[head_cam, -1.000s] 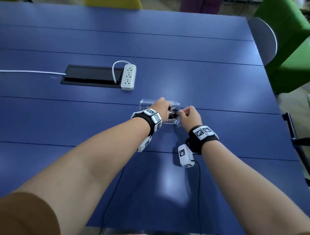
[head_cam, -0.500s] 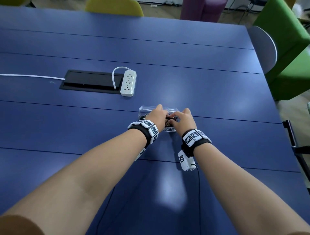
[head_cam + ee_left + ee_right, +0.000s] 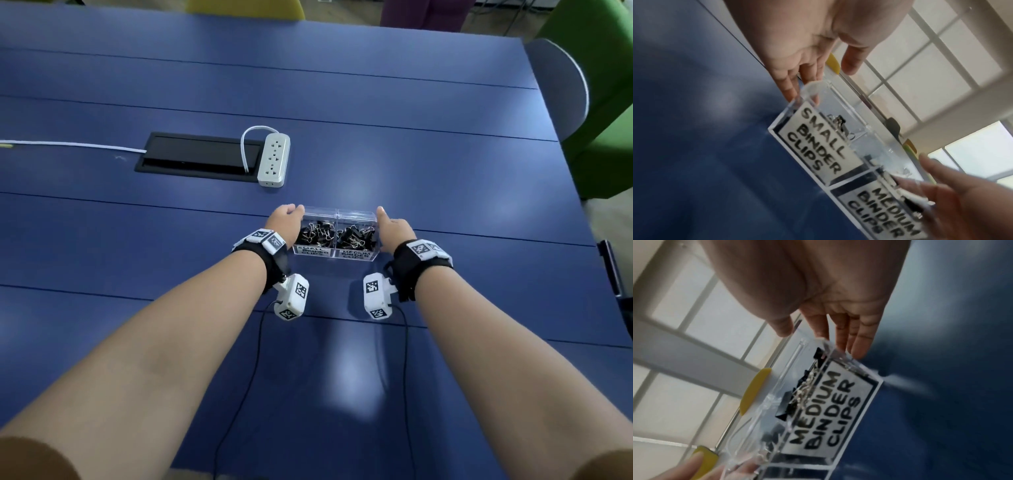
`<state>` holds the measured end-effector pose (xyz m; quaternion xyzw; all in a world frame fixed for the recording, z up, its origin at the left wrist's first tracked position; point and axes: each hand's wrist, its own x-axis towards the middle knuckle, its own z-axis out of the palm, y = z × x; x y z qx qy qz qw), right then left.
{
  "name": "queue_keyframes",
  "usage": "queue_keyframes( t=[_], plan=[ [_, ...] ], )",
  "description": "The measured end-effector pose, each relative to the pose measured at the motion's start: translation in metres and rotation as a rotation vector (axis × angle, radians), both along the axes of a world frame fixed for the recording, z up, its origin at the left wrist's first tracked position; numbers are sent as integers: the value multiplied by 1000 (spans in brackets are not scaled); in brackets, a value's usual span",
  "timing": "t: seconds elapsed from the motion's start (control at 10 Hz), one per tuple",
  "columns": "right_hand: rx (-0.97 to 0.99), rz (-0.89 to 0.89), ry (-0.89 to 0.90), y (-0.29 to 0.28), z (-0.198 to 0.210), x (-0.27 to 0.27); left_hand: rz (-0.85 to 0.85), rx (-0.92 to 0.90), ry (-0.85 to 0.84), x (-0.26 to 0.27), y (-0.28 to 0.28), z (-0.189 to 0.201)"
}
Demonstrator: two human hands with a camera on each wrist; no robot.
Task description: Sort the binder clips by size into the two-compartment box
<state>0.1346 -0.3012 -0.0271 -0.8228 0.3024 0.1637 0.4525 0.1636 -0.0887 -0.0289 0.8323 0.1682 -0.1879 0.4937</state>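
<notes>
A clear two-compartment box [image 3: 337,215] stands on the blue table [image 3: 342,102]. Its left compartment, labelled SMALL BINDER CLIPS [image 3: 818,142], holds several small black clips [image 3: 315,234]. The right one, labelled MEDIUM BINDER CLIPS [image 3: 828,402], holds several larger black clips [image 3: 356,236]. My left hand [image 3: 289,219] lies against the box's left end with straight fingers [image 3: 795,87] touching the wall and the thumb spread apart. At the right end is my right hand [image 3: 390,224], its straight fingers [image 3: 857,344] alongside the wall. Neither hand holds a clip.
A white power strip [image 3: 274,159] lies beside a black cable hatch [image 3: 198,156] behind and left of the box, with a white cord [image 3: 68,145] running left. A grey-backed green chair [image 3: 599,102] stands at the table's right edge.
Both hands have moved from over the middle of the box out to its two ends, uncovering the clips and labels. The fingers have straightened.
</notes>
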Motion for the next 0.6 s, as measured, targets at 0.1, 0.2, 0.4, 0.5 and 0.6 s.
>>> queue_keyframes(
  t=[0.1, 0.2, 0.4, 0.5, 0.6],
  plan=[
    [134, -72, 7, 2, 2, 4, 117, -151, -31, 3, -4, 9],
    [334, -140, -73, 2, 9, 1, 246, -301, -81, 4, -2, 18],
    [369, -92, -200, -3, 9, -27, 66, -152, -198, -20, 9, 18],
    [207, 51, -279, -2, -4, -50, -125, 27, -277, -39, 14, 11],
    [113, 87, -357, 2, -13, -51, -159, 149, -337, -43, 12, 7]
  ],
)
